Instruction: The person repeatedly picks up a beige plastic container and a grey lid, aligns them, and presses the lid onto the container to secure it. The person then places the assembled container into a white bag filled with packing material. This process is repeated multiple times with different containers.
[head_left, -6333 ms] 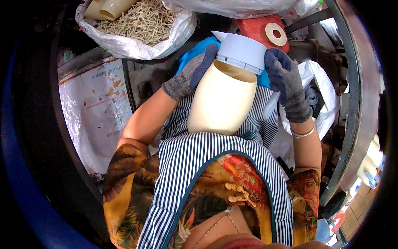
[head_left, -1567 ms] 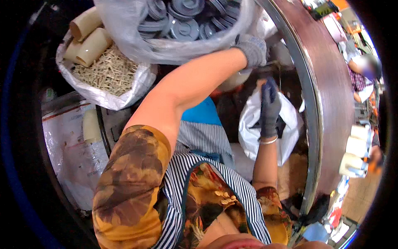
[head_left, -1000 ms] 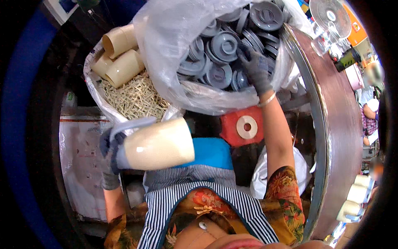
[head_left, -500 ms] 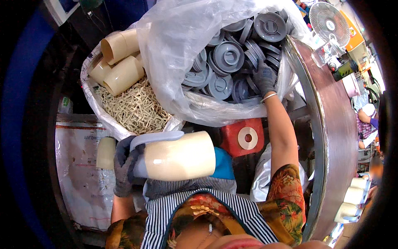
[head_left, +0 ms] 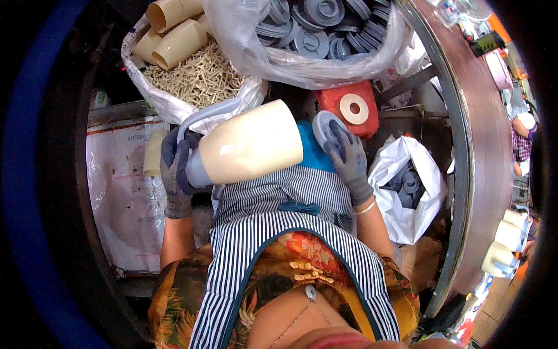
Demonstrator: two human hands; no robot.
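My left hand (head_left: pixel 179 166), in a grey glove, grips a cream plastic jug (head_left: pixel 253 142) by its grey-blue collar, under the curved handle. The jug lies on its side across my lap, its wide end to the right. Just right of that end, my gloved right hand (head_left: pixel 347 157) holds a round grey plastic disc (head_left: pixel 326 129), with the fingers over its face. The disc and the jug are apart. Similar grey discs (head_left: pixel 311 43) fill a large clear plastic bag (head_left: pixel 325 68) ahead of me.
A white sack (head_left: pixel 151 93) at the far left holds cream tubes (head_left: pixel 180 43) and many small pale pieces (head_left: pixel 200 78). A red block with a pale ring (head_left: pixel 353 109) stands ahead. Right are a white bag (head_left: pixel 407 227) of grey parts and a brown table (head_left: pixel 488 174) with several jugs (head_left: pixel 499 259).
My right hand has left the clear bag and come back to my lap with a grey disc. The jug's wide end has tilted slightly upward. The view has shifted down.
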